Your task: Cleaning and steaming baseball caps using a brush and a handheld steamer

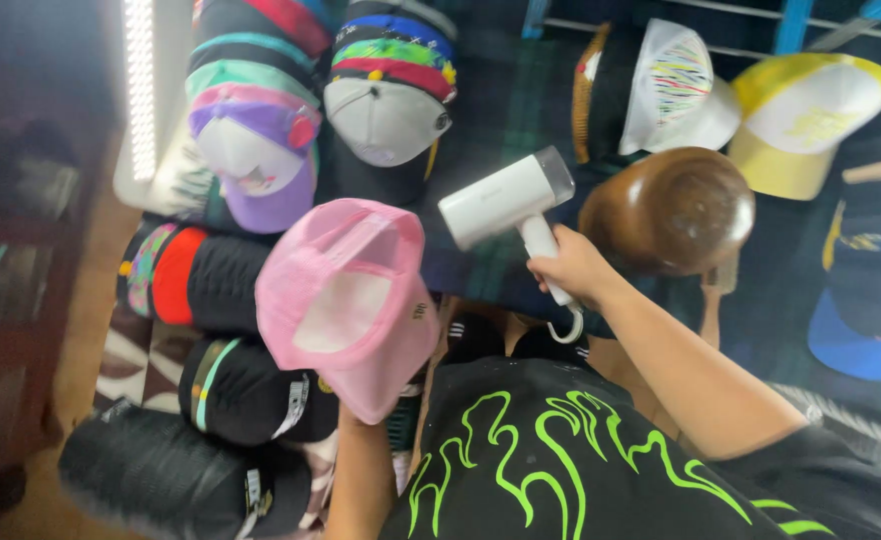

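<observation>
Steamer (506,200), white, handheld | right hand (573,268) fingers gripping its handle, centre | pink cap (349,300) sitting over left hand, fingers hidden, cannot tell | wooden head form (669,210) standing right | stacked caps (251,150) lying far left.

A strip light (142,90) is glowing white at the upper left, washing out the pale surface beside it. Dark wooden shelving (11,250) is sitting blurred along the left edge — contents too dim to tell. A dark green plaid cloth (506,110) is covering the work surface, and blue rack bars (791,25) are crossing the top right corner — brownish floor (86,300) is showing below.
</observation>
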